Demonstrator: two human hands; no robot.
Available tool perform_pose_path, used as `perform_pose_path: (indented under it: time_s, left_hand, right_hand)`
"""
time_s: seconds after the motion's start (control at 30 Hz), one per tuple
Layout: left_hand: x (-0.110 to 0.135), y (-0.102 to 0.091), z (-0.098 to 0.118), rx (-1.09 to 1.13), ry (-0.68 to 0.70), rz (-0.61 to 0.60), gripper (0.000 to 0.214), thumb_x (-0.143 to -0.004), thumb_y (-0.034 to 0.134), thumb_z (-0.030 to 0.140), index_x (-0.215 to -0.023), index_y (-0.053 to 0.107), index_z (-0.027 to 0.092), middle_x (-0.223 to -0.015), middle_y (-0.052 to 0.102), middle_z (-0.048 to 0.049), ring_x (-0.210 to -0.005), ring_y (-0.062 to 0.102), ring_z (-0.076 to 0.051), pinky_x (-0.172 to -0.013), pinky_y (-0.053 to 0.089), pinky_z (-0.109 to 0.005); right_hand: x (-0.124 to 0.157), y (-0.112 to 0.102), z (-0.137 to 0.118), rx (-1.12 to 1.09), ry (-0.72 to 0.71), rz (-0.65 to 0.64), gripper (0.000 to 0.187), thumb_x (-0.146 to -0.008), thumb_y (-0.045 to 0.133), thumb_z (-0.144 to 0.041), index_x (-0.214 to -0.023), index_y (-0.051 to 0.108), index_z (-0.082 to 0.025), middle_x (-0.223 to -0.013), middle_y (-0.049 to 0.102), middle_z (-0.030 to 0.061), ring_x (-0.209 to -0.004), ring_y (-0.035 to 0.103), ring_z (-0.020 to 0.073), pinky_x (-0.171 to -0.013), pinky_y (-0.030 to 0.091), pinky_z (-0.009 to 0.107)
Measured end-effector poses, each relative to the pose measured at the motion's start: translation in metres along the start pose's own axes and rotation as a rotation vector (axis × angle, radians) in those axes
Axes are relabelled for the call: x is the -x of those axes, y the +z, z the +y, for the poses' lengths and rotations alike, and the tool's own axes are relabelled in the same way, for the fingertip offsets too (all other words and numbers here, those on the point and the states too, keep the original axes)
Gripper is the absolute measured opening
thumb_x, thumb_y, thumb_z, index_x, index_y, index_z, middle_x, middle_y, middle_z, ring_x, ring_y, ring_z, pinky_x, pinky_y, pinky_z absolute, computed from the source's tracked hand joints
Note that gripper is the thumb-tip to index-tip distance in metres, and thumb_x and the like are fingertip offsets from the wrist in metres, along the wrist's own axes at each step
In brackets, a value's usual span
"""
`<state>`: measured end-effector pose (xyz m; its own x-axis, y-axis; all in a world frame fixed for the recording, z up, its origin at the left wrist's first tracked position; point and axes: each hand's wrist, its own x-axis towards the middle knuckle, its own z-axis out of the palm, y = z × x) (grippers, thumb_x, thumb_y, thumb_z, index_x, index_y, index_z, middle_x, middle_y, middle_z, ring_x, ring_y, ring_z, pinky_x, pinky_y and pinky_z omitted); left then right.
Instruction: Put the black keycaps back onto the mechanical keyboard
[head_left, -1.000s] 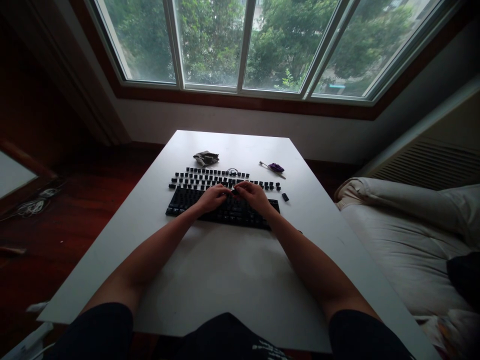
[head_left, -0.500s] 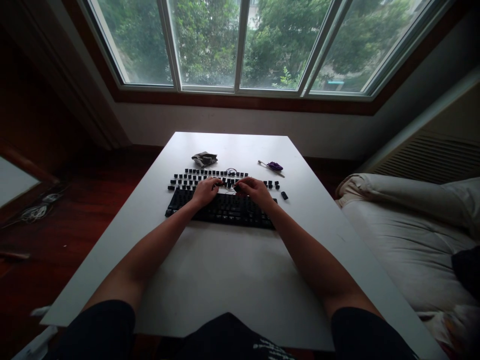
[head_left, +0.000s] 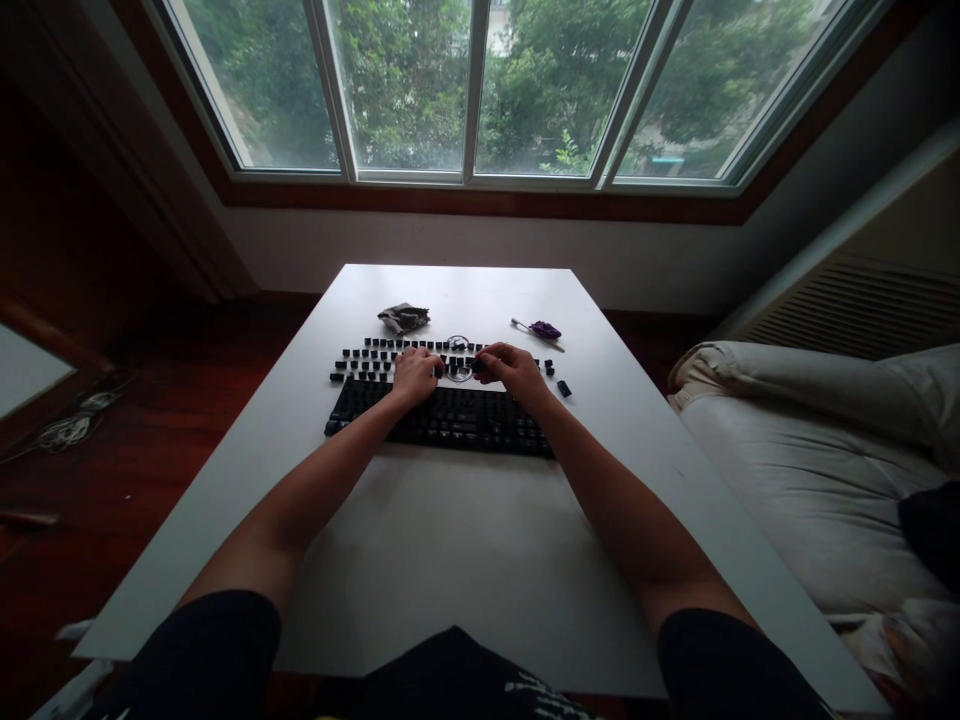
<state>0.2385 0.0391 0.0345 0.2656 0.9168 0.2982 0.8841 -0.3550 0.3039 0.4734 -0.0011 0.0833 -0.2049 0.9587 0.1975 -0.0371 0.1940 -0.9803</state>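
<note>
A black keyboard (head_left: 465, 425) lies on the white table (head_left: 450, 560), and behind it several loose black keycaps (head_left: 356, 366) stand in rows. My left hand (head_left: 415, 376) rests over the keyboard's back edge with curled fingers. Something dark shows at its fingertips, too small to make out. Facing it, my right hand (head_left: 511, 372) pinches a small black keycap (head_left: 478, 367) between thumb and fingers, just above the rows. A thin looped wire (head_left: 459, 379) shows between the two hands.
Toward the back left of the table lies a crumpled grey cloth (head_left: 403, 318). A thin brush (head_left: 519, 324) and a purple bundle (head_left: 544, 330) lie at the back right. One longer black keycap (head_left: 564, 388) sits apart on the right. A cushioned seat (head_left: 780, 450) stands beside the table.
My right hand has lifted slightly away from the keyboard, still pinching the small black piece. My left hand has shifted slightly, its fingers more curled. The view has moved a little.
</note>
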Motion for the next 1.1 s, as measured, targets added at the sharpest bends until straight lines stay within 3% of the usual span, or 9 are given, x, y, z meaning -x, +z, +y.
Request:
perform_pose_path:
  time_s: [0.47, 0.9, 1.1]
  left_hand:
    - [-0.013, 0.005, -0.014, 0.012, -0.074, -0.132, 0.026, -0.072, 0.075, 0.03, -0.098, 0.078, 0.032, -0.109, 0.061, -0.0076, -0.111, 0.045, -0.033, -0.095, 0.037, -0.046]
    - [-0.013, 0.002, -0.009, -0.017, -0.046, -0.133, 0.022, -0.071, 0.078, 0.032, -0.093, 0.077, 0.029, -0.106, 0.062, -0.0082, -0.11, 0.046, -0.033, -0.096, 0.036, -0.046]
    - [-0.01, -0.003, 0.003, -0.101, 0.057, -0.11, 0.018, -0.074, 0.07, 0.023, -0.091, 0.074, 0.025, -0.104, 0.067, -0.0097, -0.109, 0.048, -0.033, -0.09, 0.035, -0.045]
  right_hand:
    - [-0.001, 0.0, 0.0, -0.01, 0.024, -0.013, 0.049, -0.074, 0.08, -0.06, -0.095, 0.069, -0.017, -0.083, 0.075, 0.0064, -0.071, 0.075, 0.0212, -0.066, 0.064, 0.033]
    - [-0.001, 0.0, 0.001, -0.006, 0.022, -0.017, 0.049, -0.075, 0.08, -0.059, -0.095, 0.069, -0.016, -0.082, 0.075, 0.0068, -0.07, 0.075, 0.0215, -0.066, 0.064, 0.034]
    - [-0.001, -0.001, 0.002, -0.021, 0.019, -0.023, 0.048, -0.075, 0.08, -0.058, -0.096, 0.069, -0.016, -0.081, 0.075, 0.0069, -0.07, 0.075, 0.0209, -0.065, 0.064, 0.033]
